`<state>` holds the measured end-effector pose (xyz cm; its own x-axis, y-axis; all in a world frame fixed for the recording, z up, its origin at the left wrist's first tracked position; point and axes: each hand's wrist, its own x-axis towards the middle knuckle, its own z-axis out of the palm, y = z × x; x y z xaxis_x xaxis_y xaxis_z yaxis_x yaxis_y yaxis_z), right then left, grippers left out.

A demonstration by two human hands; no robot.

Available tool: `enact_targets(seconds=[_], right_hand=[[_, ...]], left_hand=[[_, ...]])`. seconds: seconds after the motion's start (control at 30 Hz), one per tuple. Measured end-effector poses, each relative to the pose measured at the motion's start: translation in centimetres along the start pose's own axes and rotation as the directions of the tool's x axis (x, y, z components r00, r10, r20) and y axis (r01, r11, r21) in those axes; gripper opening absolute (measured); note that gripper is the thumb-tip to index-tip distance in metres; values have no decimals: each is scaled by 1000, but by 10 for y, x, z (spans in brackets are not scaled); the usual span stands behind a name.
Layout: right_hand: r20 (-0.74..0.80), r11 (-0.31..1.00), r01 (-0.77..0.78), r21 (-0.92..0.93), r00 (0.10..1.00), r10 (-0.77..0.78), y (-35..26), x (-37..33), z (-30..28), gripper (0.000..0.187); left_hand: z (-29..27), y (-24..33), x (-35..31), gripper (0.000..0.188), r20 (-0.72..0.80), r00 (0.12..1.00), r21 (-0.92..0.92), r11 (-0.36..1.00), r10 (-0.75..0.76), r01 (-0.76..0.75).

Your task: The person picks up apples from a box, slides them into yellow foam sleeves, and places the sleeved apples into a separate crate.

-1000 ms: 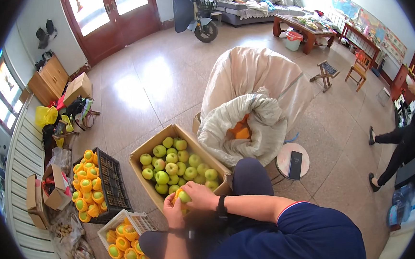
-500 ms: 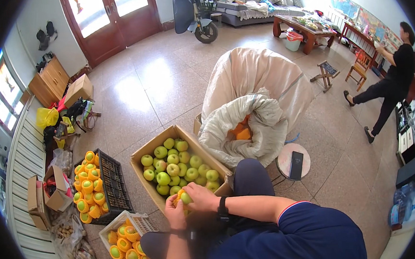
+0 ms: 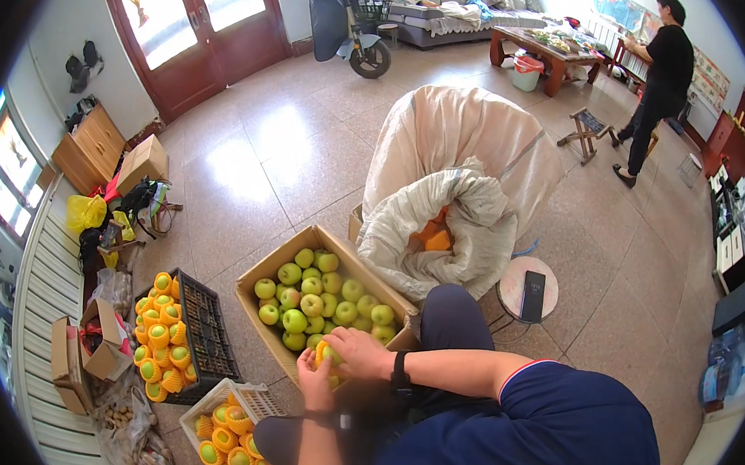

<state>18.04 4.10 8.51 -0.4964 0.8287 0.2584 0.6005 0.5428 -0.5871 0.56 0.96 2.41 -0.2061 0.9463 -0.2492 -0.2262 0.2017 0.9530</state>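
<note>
Between my hands, at the near edge of a cardboard box [image 3: 256, 321], is a green apple in a yellow foam net [image 3: 324, 354]. My left hand [image 3: 315, 382] pinches the net from the near left. My right hand [image 3: 360, 353] is closed over the apple from the right, hiding much of it. Loose green apples [image 3: 309, 301] lie in the box. Netted apples [image 3: 158, 336] are heaped in a black crate [image 3: 214, 342] at the left. More netted apples [image 3: 233, 440] fill a white crate [image 3: 250, 398] beside my left knee.
Beyond the box stands a large white woven sack [image 3: 466, 127], its rolled mouth showing orange pieces [image 3: 438, 239]. A phone [image 3: 533, 296] lies on a round stool [image 3: 514, 277] at my right. Another person [image 3: 665, 76] stands at the far right near a folding stool [image 3: 585, 135].
The other person has moved left and farther away, toward the far wall. My right hand covers more of the netted apple; both hands stay in nearly the same place.
</note>
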Motion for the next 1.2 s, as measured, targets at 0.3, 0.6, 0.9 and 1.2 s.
enact_targets(seconds=[0.3, 0.6, 0.9, 1.2], right_hand=[[-15, 997, 60, -41, 998, -61, 2, 0, -4, 65], [-11, 998, 60, -11, 998, -60, 4, 1, -6, 61], [5, 999, 47, 10, 999, -47, 2, -1, -11, 61], [25, 999, 40, -3, 999, -40, 0, -2, -12, 61]], left_hand=[[1, 12, 0, 58, 113, 982, -140, 977, -148, 164], [-4, 12, 7, 48, 260, 934, -227, 924, -246, 307], [1, 17, 3, 40, 275, 940, -257, 927, -200, 272], [-2, 15, 3, 38, 251, 948, -205, 946, -198, 252]])
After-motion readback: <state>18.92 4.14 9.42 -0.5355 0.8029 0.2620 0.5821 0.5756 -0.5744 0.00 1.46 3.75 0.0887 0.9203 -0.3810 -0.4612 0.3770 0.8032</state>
